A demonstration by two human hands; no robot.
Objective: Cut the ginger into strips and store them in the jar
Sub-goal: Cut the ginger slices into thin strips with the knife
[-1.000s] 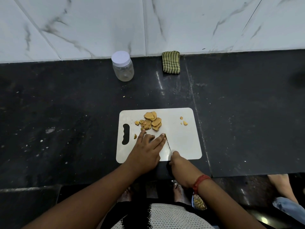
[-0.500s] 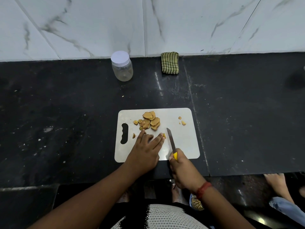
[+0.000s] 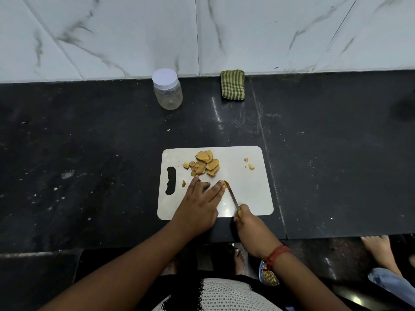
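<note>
I press my flat left hand (image 3: pixel 197 203) on a small ginger piece (image 3: pixel 224 183) mid-board (image 3: pixel 251 194), my right hand (image 3: pixel 248 221) wrapped round the knife (image 3: pixel 232 198); ginger feels hard, light and slippery, so I'd pin it by its near edge.

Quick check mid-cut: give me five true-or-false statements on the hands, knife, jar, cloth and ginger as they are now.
1. The clear plastic jar has its white lid on. True.
2. The right hand grips the yellow-handled knife. True.
3. The pile of sliced ginger lies in the jar. False: it lies on the white cutting board.
4. The left hand holds the jar. False: it presses on the board beside the blade.
5. The green striped cloth lies on the board. False: it lies on the black counter by the wall.
</note>
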